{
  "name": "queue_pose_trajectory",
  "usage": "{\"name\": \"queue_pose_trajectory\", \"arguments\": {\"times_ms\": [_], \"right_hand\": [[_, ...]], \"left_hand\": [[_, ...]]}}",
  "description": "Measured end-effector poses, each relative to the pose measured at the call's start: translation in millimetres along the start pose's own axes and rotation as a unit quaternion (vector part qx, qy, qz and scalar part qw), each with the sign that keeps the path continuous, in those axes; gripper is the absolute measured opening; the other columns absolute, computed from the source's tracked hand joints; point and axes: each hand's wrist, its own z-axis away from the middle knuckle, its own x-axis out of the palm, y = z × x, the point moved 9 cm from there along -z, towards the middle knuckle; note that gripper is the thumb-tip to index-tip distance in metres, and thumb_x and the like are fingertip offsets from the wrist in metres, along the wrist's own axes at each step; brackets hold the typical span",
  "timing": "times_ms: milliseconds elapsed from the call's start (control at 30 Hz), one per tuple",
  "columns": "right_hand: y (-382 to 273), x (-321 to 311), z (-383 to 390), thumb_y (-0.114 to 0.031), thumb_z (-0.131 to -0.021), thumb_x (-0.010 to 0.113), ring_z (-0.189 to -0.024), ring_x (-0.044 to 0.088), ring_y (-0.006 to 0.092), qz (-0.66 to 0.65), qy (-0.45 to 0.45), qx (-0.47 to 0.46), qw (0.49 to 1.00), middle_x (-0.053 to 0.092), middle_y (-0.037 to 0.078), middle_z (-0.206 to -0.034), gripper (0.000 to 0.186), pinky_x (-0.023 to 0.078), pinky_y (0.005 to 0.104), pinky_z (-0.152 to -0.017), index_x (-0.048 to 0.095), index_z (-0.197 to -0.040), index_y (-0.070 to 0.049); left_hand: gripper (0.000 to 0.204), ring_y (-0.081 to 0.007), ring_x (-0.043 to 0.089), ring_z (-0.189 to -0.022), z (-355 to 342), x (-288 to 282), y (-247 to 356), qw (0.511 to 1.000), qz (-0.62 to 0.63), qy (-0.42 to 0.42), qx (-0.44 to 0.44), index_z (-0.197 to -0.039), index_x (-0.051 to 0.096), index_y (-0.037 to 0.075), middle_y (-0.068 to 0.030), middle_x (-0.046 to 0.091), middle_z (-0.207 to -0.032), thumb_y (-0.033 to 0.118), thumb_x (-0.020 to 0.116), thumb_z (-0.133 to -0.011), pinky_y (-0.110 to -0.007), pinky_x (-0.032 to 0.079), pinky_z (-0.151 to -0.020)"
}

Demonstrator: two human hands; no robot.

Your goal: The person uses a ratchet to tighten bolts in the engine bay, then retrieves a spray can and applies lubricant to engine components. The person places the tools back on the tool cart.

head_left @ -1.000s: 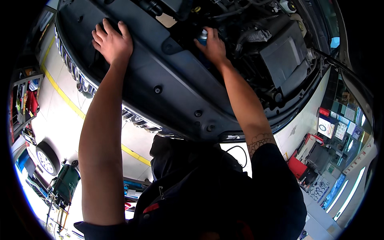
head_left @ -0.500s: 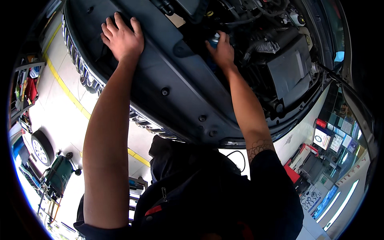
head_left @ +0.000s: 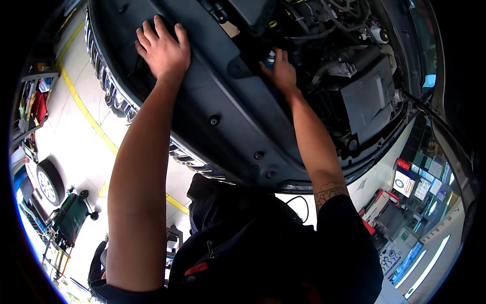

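My left hand [head_left: 166,57] lies open with its fingers spread on the black plastic cover [head_left: 225,99] across the front of a car's engine bay. My right hand [head_left: 283,75] reaches into the gap behind that cover. Its fingers are wrapped round a blue spray can [head_left: 270,59] with a pale top. Most of the can is hidden by the hand and by shadow; where its nozzle points I cannot tell. Dark hoses and engine parts surround the hand, and a grey flat-topped box [head_left: 368,99] sits to its right.
A support rod [head_left: 415,99] rises at the engine bay's right side. The chrome grille [head_left: 114,96] edges the car's front. On the floor at left are a wheel [head_left: 49,182] and a green wheeled machine [head_left: 72,218]. Part of another person [head_left: 97,263] shows at lower left.
The whole view has shifted slightly. My right hand, with the spray can, sits a little closer to the cover. My left hand stays on the cover. Part of another person has appeared at lower left.
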Motion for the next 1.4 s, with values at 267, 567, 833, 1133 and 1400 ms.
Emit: {"name": "queue_pose_trajectory", "arguments": {"times_ms": [267,567,833,1133,1400], "right_hand": [[-8,4,0,-0.044,-0.090,0.074,-0.101,0.068,0.0443,-0.026,0.000,-0.017,1.000,0.055,0.019,-0.128,0.067,0.057,0.0507,-0.087,0.045,-0.140,-0.010],[0,15,-2,-0.045,-0.091,0.072,-0.102,0.068,0.0447,0.006,-0.029,0.033,0.999,0.053,0.021,-0.130,0.066,0.057,0.0511,-0.087,0.045,-0.140,-0.010],[0,12,0,-0.045,-0.091,0.072,-0.099,0.069,0.0456,-0.031,-0.014,0.035,0.999,0.054,0.021,-0.130,0.066,0.057,0.0525,-0.085,0.044,-0.139,-0.010],[-10,28,7,-0.043,-0.091,0.073,-0.105,0.067,0.0468,-0.025,-0.104,0.005,0.994,0.053,0.021,-0.133,0.066,0.057,0.0525,-0.088,0.044,-0.141,-0.010],[-4,25,5,-0.042,-0.090,0.073,-0.105,0.066,0.0477,-0.067,-0.105,0.017,0.992,0.052,0.023,-0.134,0.069,0.056,0.0517,-0.092,0.042,-0.143,-0.009]], "left_hand": [[0.068,-0.0428,0.029,-0.150,-1,-1,0,1.000,0.019,-0.002,-0.002,-0.152,0.043,0.002,-0.0248,0.039,-0.157,0.050,0.041,-0.103,-0.057,0.018,-0.123],[0.068,-0.0424,0.028,-0.151,-1,-4,2,1.000,0.007,-0.015,-0.005,-0.153,0.042,0.002,-0.0249,0.039,-0.157,0.048,0.041,-0.104,-0.056,0.017,-0.124],[0.067,-0.0387,0.025,-0.153,0,-3,-1,0.999,-0.012,-0.029,-0.017,-0.155,0.040,0.005,-0.0224,0.038,-0.159,0.050,0.040,-0.105,-0.053,0.016,-0.125],[0.065,-0.0386,0.027,-0.152,0,-6,5,1.000,0.009,-0.015,-0.003,-0.154,0.041,0.005,-0.0208,0.038,-0.159,0.048,0.043,-0.106,-0.054,0.018,-0.124],[0.064,-0.0382,0.028,-0.151,-1,-4,1,1.000,-0.014,-0.020,0.007,-0.155,0.040,0.006,-0.0215,0.038,-0.159,0.048,0.040,-0.107,-0.053,0.019,-0.124]]}}
